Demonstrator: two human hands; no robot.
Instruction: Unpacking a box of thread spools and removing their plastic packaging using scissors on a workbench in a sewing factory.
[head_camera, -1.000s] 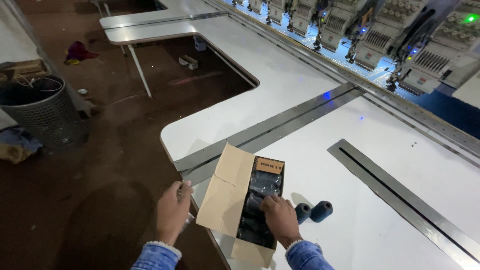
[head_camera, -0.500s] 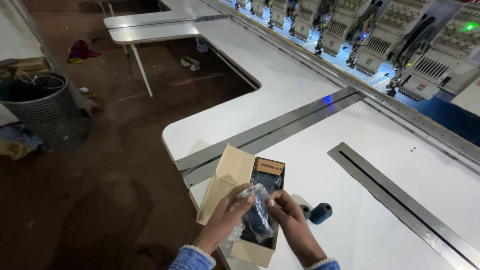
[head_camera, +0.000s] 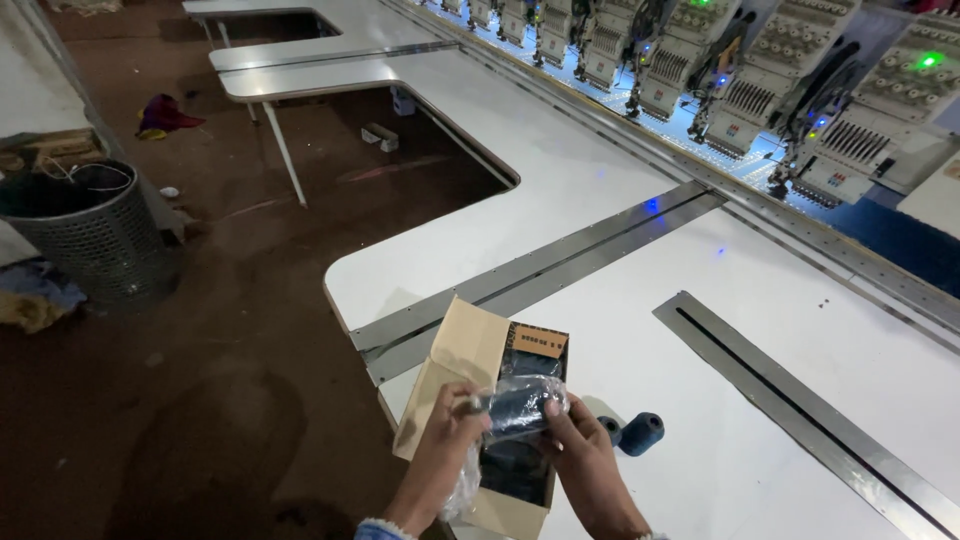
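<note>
Two hands meet over an open cardboard box that sits at the near edge of the white table, its flap hanging past that edge. The left hand and the right hand both have their fingers curled tight around a dark thread cone in a clear plastic wrap, held just above the box; whether the wrap is being peeled or only gripped is hard to tell.

The slack plastic trailing below the left hand looks slippery, so the cone could slide out and drop into the box or off the edge to the floor. The box itself, so near the edge, could tip if pressed on its flap. Two loose blue thread cones lie just right of the box and could roll if knocked.

Metal rails cross the table; embroidery machine heads line its far edge. A mesh bin stands on the brown floor.
</note>
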